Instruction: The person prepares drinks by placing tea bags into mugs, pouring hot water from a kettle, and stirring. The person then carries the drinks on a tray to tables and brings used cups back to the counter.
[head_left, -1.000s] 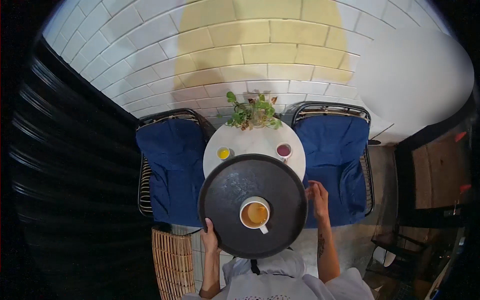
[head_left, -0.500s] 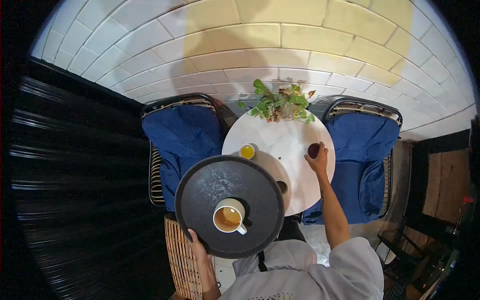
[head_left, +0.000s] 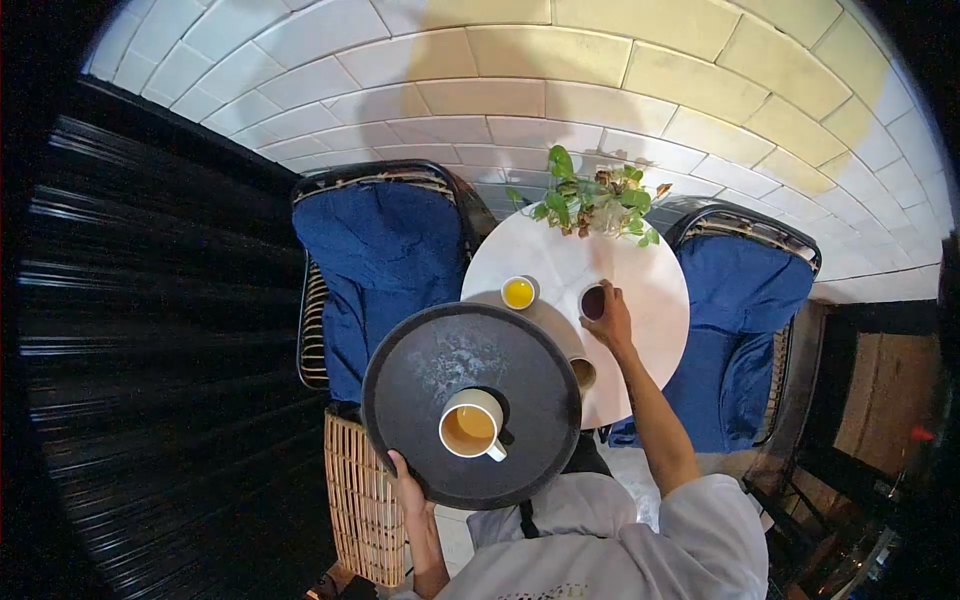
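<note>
My left hand (head_left: 408, 485) grips the near left edge of a round black serving tray (head_left: 420, 350), its thumb over the rim and the other fingers hidden beneath. A white mug (head_left: 472, 422) with some light brown drink stands on the tray. My right hand (head_left: 611, 318) is wrapped around a cup of dark red drink (head_left: 592, 302) at the round white table (head_left: 640, 285); whether the cup touches the tabletop I cannot tell. A small cup of yellow liquid (head_left: 518, 293) stands just beyond the tray. Another cup (head_left: 582, 373) is partly hidden by the tray's right edge.
Leafy plants in a glass vase (head_left: 600, 212) stand at the table's far edge, by the white brick wall (head_left: 520, 130). Blue-covered chairs flank the table, one on the left (head_left: 385, 260) and one on the right (head_left: 745, 290). A woven rattan piece (head_left: 362, 500) is below the tray.
My right hand has moved the dark red cup left across the table, toward the yellow one. My left hand still holds the tray with the mug on it. The view has shifted slightly.
</note>
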